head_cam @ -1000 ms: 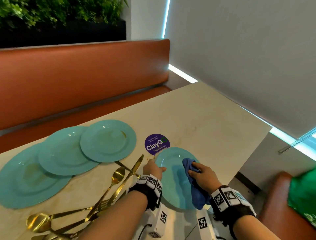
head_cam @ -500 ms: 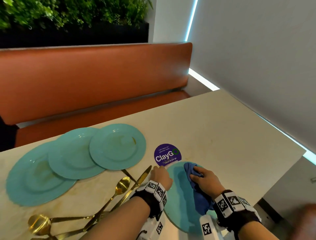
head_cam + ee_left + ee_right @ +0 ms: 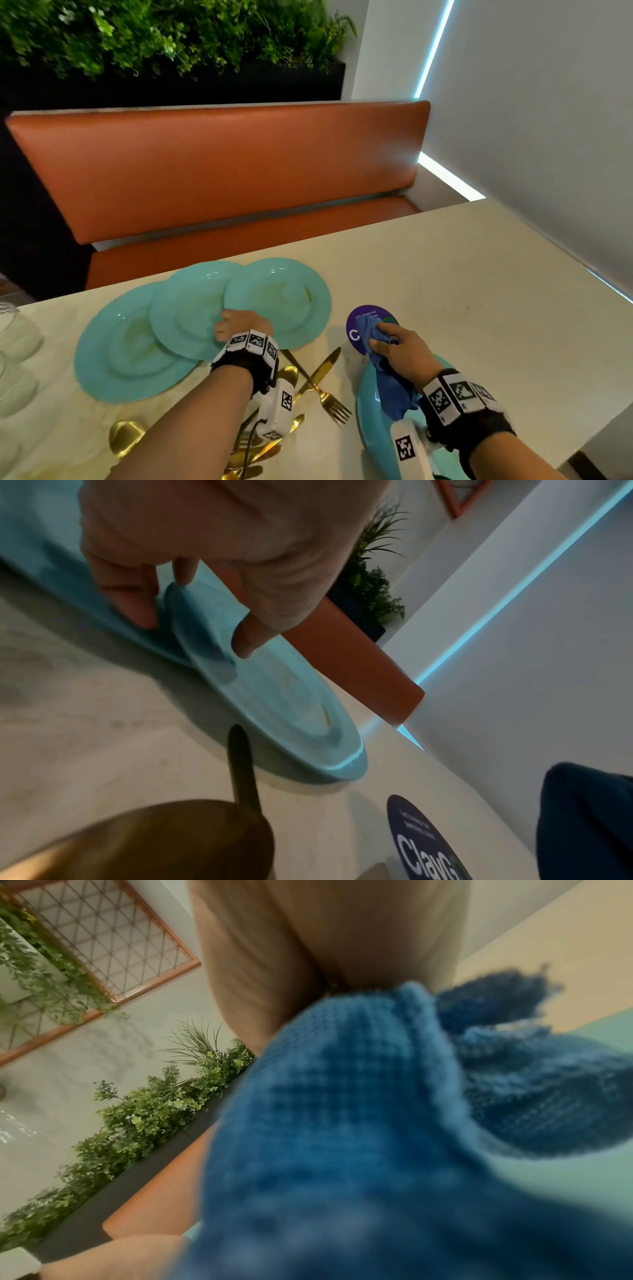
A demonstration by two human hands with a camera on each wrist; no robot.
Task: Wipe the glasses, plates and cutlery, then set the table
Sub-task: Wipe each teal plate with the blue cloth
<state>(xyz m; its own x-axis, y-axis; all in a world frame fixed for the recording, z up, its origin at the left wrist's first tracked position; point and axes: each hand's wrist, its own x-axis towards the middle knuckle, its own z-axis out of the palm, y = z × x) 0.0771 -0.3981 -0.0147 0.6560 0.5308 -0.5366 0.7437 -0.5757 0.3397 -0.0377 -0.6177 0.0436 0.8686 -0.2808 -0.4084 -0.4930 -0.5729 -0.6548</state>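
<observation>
Three teal plates overlap on the pale table (image 3: 462, 274): a large one (image 3: 126, 359), a middle one (image 3: 188, 308) and the rightmost one (image 3: 284, 298) (image 3: 291, 696) lying on top. My left hand (image 3: 226, 325) (image 3: 195, 626) is at that top plate's left rim, thumb over it and fingers curled at its edge. A fourth teal plate (image 3: 370, 421) sits at the near edge under my right wrist. My right hand (image 3: 380, 334) grips a bunched blue cloth (image 3: 394, 390) (image 3: 342, 1096), its tip over a purple round sticker (image 3: 352, 325).
Gold cutlery lies between my arms: a knife (image 3: 322, 370), a fork (image 3: 334, 407) and spoons (image 3: 126, 435). Clear glasses (image 3: 13, 339) stand at the far left edge. An orange bench (image 3: 222, 171) runs behind the table, and a white wall closes the right side.
My left hand let go of the near plate and moved left and forward to the overlapping plates. My right hand carried the cloth forward off the plate's middle, over the sticker.
</observation>
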